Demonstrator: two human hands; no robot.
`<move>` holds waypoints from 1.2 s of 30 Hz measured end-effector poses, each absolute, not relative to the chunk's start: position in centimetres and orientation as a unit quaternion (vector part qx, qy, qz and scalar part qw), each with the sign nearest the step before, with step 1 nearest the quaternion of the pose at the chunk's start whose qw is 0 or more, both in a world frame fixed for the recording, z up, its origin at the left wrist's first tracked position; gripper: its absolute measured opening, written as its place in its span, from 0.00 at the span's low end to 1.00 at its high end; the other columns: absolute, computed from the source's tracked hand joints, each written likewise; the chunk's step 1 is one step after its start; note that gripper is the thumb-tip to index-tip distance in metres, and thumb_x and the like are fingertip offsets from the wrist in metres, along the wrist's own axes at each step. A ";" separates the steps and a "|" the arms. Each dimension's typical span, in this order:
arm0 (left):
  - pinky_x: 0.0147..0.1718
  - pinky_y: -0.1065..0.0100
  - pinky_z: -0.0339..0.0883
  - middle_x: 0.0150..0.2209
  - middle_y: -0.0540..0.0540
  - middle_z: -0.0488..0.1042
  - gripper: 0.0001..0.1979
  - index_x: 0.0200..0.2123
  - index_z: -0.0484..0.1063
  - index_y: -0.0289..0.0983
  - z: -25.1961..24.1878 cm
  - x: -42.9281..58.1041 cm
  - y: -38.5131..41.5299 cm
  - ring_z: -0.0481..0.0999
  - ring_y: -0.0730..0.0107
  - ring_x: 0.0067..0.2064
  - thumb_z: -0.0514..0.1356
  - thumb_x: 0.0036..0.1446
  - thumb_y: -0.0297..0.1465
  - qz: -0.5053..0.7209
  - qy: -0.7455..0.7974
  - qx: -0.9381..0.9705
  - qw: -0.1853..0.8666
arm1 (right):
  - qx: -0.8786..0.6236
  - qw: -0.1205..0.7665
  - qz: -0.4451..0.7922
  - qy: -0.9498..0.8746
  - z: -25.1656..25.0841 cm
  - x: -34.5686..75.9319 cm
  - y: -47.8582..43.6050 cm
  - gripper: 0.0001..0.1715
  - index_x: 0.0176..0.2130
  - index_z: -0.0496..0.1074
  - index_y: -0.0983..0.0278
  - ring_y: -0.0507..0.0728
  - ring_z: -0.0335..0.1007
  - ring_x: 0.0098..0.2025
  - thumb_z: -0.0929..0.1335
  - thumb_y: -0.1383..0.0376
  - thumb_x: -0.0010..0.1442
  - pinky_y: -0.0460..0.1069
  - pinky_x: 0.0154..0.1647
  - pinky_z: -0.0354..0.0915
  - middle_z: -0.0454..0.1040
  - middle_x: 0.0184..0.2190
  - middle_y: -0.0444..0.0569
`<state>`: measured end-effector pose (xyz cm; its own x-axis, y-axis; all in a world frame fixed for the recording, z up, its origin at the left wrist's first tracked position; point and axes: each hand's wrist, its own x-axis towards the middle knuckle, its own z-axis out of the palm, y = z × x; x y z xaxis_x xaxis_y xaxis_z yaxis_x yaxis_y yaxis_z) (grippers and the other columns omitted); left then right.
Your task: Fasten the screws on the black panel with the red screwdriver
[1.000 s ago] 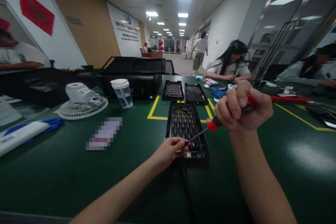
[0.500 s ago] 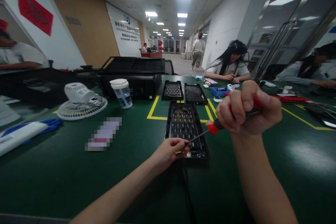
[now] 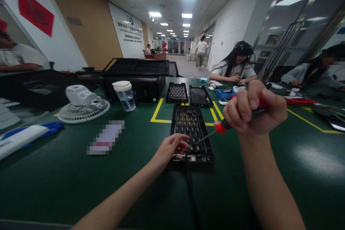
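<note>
My right hand (image 3: 256,109) is wrapped round the red and black handle of a screwdriver (image 3: 220,127). Its thin shaft slants down to the left, the tip over the near part of a black rectangular casing (image 3: 212,152). Rows of small, shiny round parts show inside that casing, with a pale piece along its near end. My left hand (image 3: 172,147) hovers at the casing's near left, fingers apart and close to the screwdriver's tip. Whether the tip touches a screw is too small to tell. A black cable (image 3: 190,183) runs from the casing toward me.
Beyond the casing lie two black trays (image 3: 177,92) and yellow tape (image 3: 159,110). A lidded water cup (image 3: 125,96), white fan (image 3: 83,104) and blurred flat item (image 3: 106,138) lie left. A blue box (image 3: 225,93) stands right; a person (image 3: 235,64) sits across the green table (image 3: 126,194).
My left hand has let go near the screwdriver's tip, spreading its fingers and shifting slightly left and up. The right hand stays almost in place. A person in the background walks farther off.
</note>
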<state>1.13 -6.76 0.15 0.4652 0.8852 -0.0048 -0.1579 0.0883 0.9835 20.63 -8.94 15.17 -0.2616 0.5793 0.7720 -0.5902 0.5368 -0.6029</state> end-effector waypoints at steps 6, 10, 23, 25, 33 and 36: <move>0.33 0.68 0.65 0.32 0.47 0.74 0.13 0.40 0.69 0.36 -0.2 -0.3 -5.0 0.72 0.70 0.31 0.52 0.57 0.36 0.409 0.449 0.704 0.368 | -0.066 0.602 0.504 -0.616 13.9 20.7 -6.9 0.14 0.20 0.59 0.63 0.47 0.53 0.09 0.61 0.63 0.55 0.42 0.07 0.53 0.59 0.12 0.38; 0.40 0.64 0.65 0.39 0.45 0.71 0.11 0.41 0.69 0.37 -0.7 -0.6 -4.5 0.71 0.66 0.39 0.51 0.56 0.30 0.377 0.484 0.771 0.169 | -0.107 0.579 0.524 -0.616 12.9 20.2 -5.7 0.13 0.20 0.58 0.64 0.47 0.53 0.09 0.62 0.63 0.54 0.42 0.07 0.53 0.60 0.12 0.38; 0.50 0.59 0.60 0.49 0.39 0.68 0.20 0.53 0.60 0.33 -3.5 -0.9 -3.2 0.67 0.60 0.50 0.50 0.57 0.31 0.277 0.541 0.790 0.080 | -0.118 0.519 0.581 -0.616 10.2 18.0 -4.3 0.12 0.22 0.60 0.66 0.47 0.56 0.09 0.61 0.68 0.56 0.41 0.08 0.52 0.63 0.13 0.40; 0.50 0.59 0.60 0.49 0.39 0.68 0.20 0.53 0.60 0.33 -3.5 -0.8 -3.2 0.67 0.60 0.50 0.50 0.57 0.31 0.274 0.541 0.791 0.085 | -0.120 0.513 0.584 -0.617 9.9 17.8 -4.2 0.12 0.22 0.60 0.66 0.47 0.56 0.09 0.61 0.68 0.56 0.41 0.08 0.51 0.63 0.13 0.40; 0.50 0.59 0.60 0.50 0.39 0.68 0.20 0.53 0.60 0.33 -3.3 -0.9 -3.2 0.67 0.60 0.51 0.49 0.58 0.32 0.271 0.540 0.792 0.088 | -0.131 0.499 0.592 -0.619 9.6 17.2 -3.9 0.13 0.21 0.60 0.66 0.47 0.55 0.09 0.62 0.67 0.56 0.41 0.08 0.52 0.64 0.13 0.40; 0.50 0.59 0.60 0.50 0.38 0.68 0.20 0.53 0.60 0.32 -3.3 -0.9 -3.3 0.67 0.60 0.51 0.49 0.58 0.32 0.272 0.539 0.793 0.085 | -0.134 0.496 0.593 -0.620 9.5 17.2 -3.9 0.13 0.21 0.60 0.66 0.47 0.55 0.09 0.62 0.67 0.56 0.41 0.08 0.52 0.64 0.12 0.40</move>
